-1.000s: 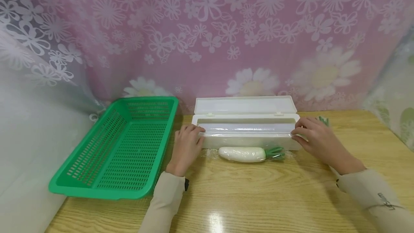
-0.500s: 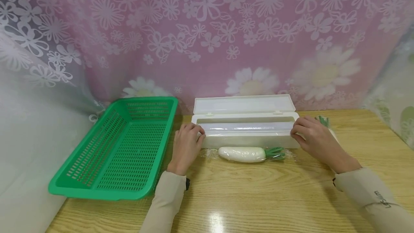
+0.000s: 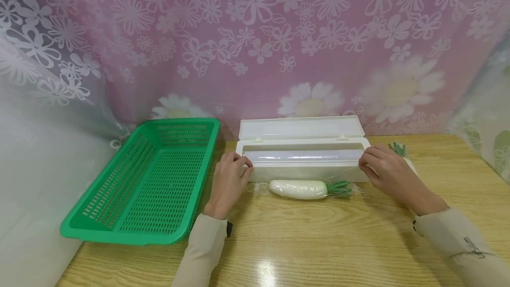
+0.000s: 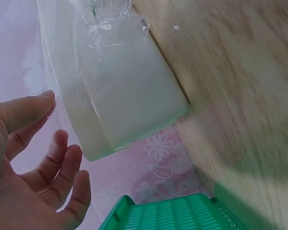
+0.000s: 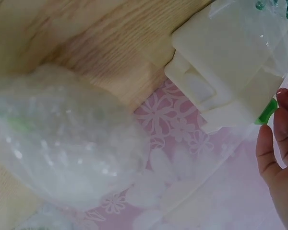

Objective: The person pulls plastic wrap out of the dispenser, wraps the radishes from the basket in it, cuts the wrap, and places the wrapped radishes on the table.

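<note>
A white plastic wrap dispenser [image 3: 303,173] stands with its lid [image 3: 302,128] raised, a roll of plastic wrap [image 3: 307,156] inside. Along its front lies a white radish [image 3: 299,189] with green stalks, wrapped in clear film. At the dispenser's left front corner, my left hand [image 3: 230,178] pinches the edge of the plastic wrap between thumb and index finger. My right hand [image 3: 388,176] pinches it at the right corner, close to a small green piece [image 5: 267,112] on the dispenser's end. The film is too clear to trace fully.
To the left stands a green perforated basket [image 3: 185,196]. Another radish [image 3: 410,165] lies behind my right hand, partly hidden; the right wrist view shows a blurred film-wrapped bundle [image 5: 77,143] nearby. A flowered pink curtain [image 3: 255,83] hangs behind the wooden table [image 3: 311,242].
Both hands stay at the dispenser's front corners, with only slight finger shifts. The dispenser's raised lid tilts marginally; the radish and basket hold their places.
</note>
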Demonstrator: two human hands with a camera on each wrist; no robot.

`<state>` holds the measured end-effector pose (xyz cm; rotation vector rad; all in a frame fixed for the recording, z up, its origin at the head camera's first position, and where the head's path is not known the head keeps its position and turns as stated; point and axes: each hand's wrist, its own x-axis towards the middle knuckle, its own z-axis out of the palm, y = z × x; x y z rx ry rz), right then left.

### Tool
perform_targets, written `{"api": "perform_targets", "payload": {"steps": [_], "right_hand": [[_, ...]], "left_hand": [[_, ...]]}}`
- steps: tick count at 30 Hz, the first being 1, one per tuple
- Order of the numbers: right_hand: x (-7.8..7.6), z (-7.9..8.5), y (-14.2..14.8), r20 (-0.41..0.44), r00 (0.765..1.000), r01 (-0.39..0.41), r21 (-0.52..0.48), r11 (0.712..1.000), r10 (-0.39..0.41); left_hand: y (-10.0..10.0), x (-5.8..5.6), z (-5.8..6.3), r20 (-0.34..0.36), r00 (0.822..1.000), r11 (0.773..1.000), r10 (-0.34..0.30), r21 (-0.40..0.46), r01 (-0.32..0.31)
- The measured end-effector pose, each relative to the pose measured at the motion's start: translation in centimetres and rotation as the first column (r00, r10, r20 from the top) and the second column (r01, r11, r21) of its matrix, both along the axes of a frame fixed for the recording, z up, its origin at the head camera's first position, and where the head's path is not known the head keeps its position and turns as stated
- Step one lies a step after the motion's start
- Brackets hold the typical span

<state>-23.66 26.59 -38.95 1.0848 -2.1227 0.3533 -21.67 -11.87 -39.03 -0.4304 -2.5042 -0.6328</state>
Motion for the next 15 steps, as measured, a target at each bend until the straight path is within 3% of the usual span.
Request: {"api": "perform_targets", "payload": {"steps": [15], "right_hand": [[0.27, -0.40, 0.38, -0.007, 1.000, -0.020, -0.007, 1.000, 0.020]], "left_hand": [[-0.06, 0.11, -0.12, -0.008, 1.000, 0.999, -0.007, 0.039, 0.008]]}}
